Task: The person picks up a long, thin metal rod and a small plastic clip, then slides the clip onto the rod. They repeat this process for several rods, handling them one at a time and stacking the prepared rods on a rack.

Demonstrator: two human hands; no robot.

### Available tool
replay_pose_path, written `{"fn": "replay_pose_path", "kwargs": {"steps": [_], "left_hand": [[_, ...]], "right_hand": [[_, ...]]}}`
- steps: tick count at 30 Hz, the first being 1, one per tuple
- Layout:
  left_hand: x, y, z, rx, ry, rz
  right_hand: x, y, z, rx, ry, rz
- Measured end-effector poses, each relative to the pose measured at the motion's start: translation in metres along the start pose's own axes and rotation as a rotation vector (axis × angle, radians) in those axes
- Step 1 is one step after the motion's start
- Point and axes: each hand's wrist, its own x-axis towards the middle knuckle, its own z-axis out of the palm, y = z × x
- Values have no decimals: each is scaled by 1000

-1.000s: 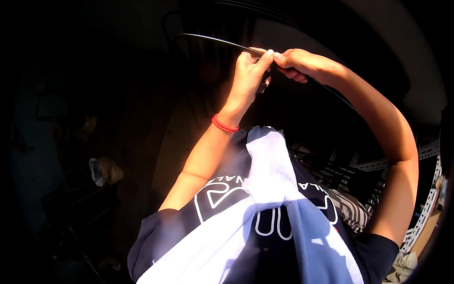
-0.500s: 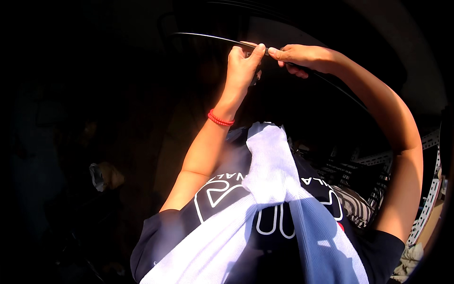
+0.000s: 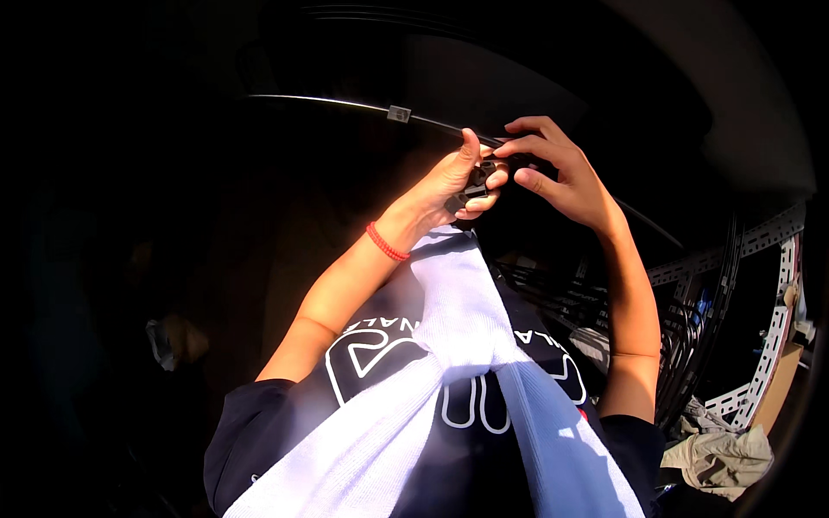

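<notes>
A thin, long, dark strip (image 3: 332, 101), shiny along its upper edge, runs in a curve from the far left to the right past both hands. A small grey rectangular clip (image 3: 399, 114) sits on it, left of the hands. Several small black block-like pieces (image 3: 471, 190) lie in my left hand (image 3: 440, 179), its fingers curled around them and its thumb raised beside the strip. Whether this hand also grips the strip is hard to see. Close by on the right, my right hand (image 3: 574, 177) has its fingers apart, the fingertips near the strip and the left hand's fingers.
On the right stands a white perforated metal frame (image 3: 764, 380) with black looped cables or strips (image 3: 682, 332) beside it. A crumpled beige cloth (image 3: 721, 457) lies below, near a cardboard box (image 3: 777, 388). A pale bag-like thing (image 3: 177, 341) shows dimly at left. Deep shadow hides much else.
The grey clip now shows on the strip, left of my hands. My right hand has come off the strip and opened. My left hand has turned and lowered, showing the black pieces in it.
</notes>
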Motion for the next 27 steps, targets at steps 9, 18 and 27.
{"fn": "replay_pose_path", "kwargs": {"steps": [9,18,27], "left_hand": [[-6,16,19,-3,159,-182],[-11,15,35,-215,256,-296],[-11,23,47,-103,223,-139]], "right_hand": [[1,-26,27,-75,53,123],[-7,-34,31,-23,152,148],[-19,-27,17,229,566,189]]}}
